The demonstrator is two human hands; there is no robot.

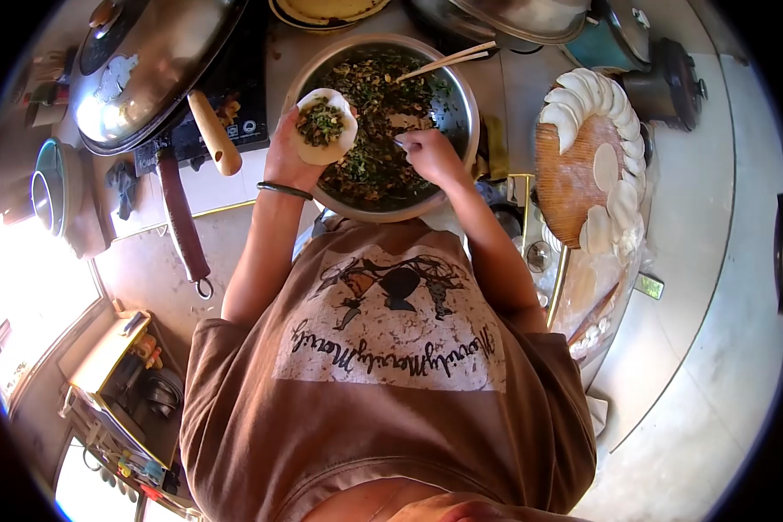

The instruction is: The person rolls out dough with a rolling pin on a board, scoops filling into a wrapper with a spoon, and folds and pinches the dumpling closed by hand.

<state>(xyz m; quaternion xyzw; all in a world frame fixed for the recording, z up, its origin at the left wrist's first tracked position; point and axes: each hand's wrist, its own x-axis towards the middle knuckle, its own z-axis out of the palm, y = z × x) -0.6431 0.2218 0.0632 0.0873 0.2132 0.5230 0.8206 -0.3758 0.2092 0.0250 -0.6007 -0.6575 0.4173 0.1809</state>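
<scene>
My left hand [291, 161] is closed around the edge of a round dumpling wrapper [344, 139], holding it over the left side of the steel bowl [471, 122]. A mound of chopped green filling [320, 123] sits on the wrapper. Inside the bowl is more of the same dark green and brown filling [365, 91]. My right hand [433, 157] is over the bowl's right side, its fingers pinched on what looks like a spoon [400, 142], only partly visible. A pair of chopsticks [448, 61] leans on the far right rim, tips in the filling.
Right of the bowl, a round woven board [561, 191] carries overlapping dumpling wrappers [622, 204]. A lidded pan [148, 70] stands on the stove at left, its long handle [183, 217] jutting toward me. A wooden handle [215, 135] lies nearby. Pots [531, 17] stand behind.
</scene>
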